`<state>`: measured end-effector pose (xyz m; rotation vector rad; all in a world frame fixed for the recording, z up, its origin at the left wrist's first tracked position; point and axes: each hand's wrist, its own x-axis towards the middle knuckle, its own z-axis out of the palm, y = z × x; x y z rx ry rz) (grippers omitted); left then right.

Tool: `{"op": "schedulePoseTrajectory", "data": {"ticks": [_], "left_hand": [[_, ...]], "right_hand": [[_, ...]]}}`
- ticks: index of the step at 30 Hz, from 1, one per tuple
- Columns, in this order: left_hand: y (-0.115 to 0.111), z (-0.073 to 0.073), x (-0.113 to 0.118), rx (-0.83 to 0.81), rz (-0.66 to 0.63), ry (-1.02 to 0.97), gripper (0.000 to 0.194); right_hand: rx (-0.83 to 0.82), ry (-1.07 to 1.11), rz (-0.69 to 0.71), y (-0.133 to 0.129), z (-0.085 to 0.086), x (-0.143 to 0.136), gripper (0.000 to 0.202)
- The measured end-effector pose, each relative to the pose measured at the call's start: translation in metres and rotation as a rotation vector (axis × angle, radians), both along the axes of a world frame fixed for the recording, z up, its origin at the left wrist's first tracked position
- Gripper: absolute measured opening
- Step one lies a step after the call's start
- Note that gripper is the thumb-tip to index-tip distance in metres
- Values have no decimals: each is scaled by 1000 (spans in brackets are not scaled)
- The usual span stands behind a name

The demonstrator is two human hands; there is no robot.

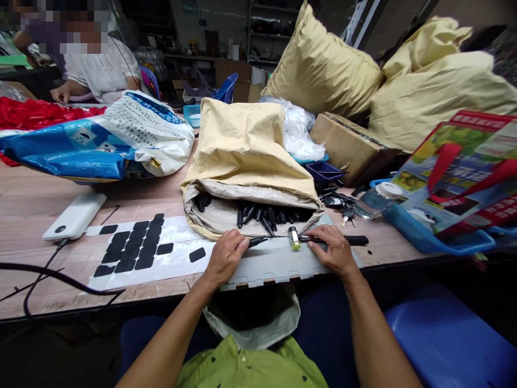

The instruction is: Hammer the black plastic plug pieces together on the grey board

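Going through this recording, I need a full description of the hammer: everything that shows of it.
The hammer has a small, shiny head, silvery above and yellow-green at its lower end, on a dark shaft with a thicker, black, rubbery-looking handle end. It is held roughly level, sideways before the person, head to the left. The right hand covers the shaft's middle. The head is over the grey sheet, near the sack's open mouth; whether it touches the sheet is unclear.
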<state>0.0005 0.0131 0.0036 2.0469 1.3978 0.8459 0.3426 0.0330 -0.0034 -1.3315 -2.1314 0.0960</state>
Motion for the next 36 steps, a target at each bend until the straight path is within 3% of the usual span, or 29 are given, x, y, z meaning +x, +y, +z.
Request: {"op": "schedulePoseTrajectory", "data": {"ticks": [17, 20, 23, 26, 29, 32, 36], "left_hand": [[-1, 1, -1, 25, -32, 43, 42], [-19, 13, 1, 63, -132, 42, 40], [-52, 22, 5, 97, -245, 47, 27], [-87, 18, 9, 111, -247, 98, 14], [-102, 13, 11, 134, -190, 134, 12], [-84, 18, 11, 197, -34, 52, 15], [-14, 30, 9, 207, 330, 0, 16]], "right_hand": [[5, -1, -12, 2, -2, 0, 19], [13, -12, -10, 1, -3, 2, 19], [18, -23, -2, 2, -5, 3, 20], [26, -25, 4, 2, -6, 4, 19], [29, -26, 5, 3, -6, 3, 19], [37, -25, 11, 3, -6, 3, 18], [44, -22, 10, 3, -6, 3, 18]]}}
